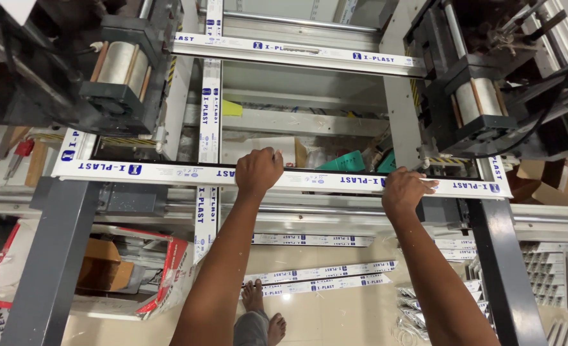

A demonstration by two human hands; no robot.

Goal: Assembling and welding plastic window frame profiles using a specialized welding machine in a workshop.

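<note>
Seen from above, the left hand curled its fingers over the near white plastic bar of a rectangular frame lying across a grey machine bed. The right hand lay further along the same bar, fingers loosely closed on it, above cut strips on the floor.

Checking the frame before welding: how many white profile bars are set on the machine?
3, as far as I can see: the near bar under both hands, the far bar across the top, and an upright bar between them. More may be hidden.
</note>
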